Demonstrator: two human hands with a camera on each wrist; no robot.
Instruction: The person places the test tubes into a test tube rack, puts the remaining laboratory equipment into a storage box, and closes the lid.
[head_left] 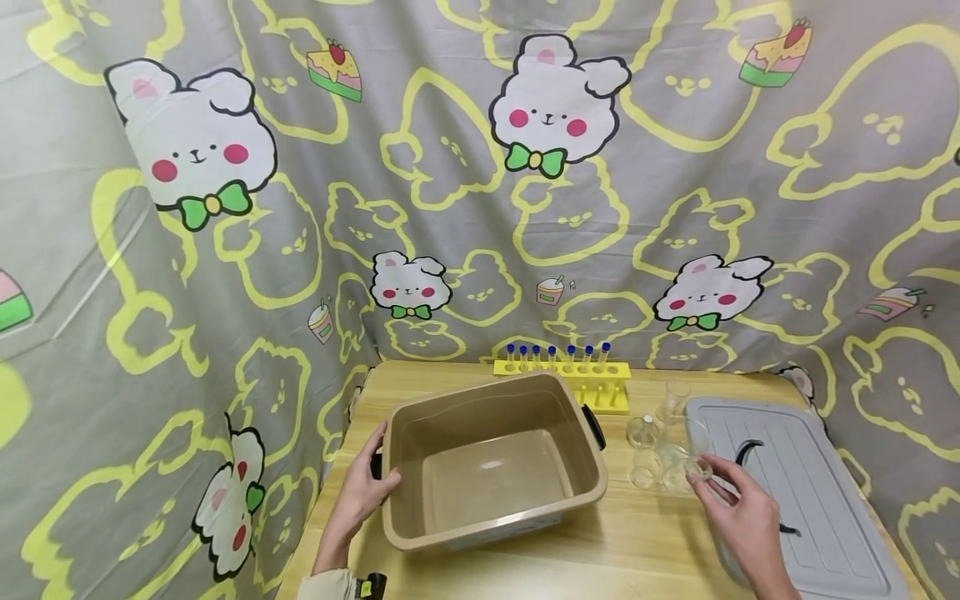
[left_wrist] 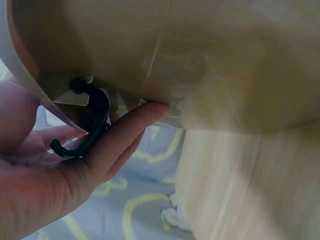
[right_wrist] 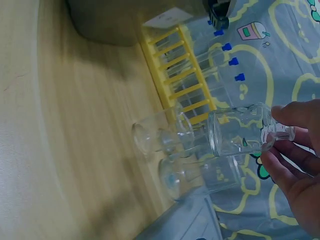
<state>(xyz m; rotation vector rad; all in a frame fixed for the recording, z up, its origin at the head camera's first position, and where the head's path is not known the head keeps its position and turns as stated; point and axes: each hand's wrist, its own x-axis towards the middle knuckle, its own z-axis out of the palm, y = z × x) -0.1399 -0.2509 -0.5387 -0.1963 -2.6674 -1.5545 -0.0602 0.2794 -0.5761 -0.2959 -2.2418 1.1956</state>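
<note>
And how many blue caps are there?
7. The blue caps top tubes in one row in the yellow rack, behind the brown tub, from the rack's left end nearly to its right. The tub hides part of the rack, so more could be hidden.

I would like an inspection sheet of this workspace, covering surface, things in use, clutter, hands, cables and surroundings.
Surface: wooden table, light grain.
Things in use: brown bin, open at the top; clear glass bottle with a narrow neck; other clear glassware beside it.
Clutter: yellow rack partly hidden behind the bin, holding blue-capped tubes; gray lid at the right.
Hands: left hand grips the bin's left side; right hand pinches the bottle's neck.
Cables: nothing seen.
Surroundings: gray curtain with rabbit print.
</note>
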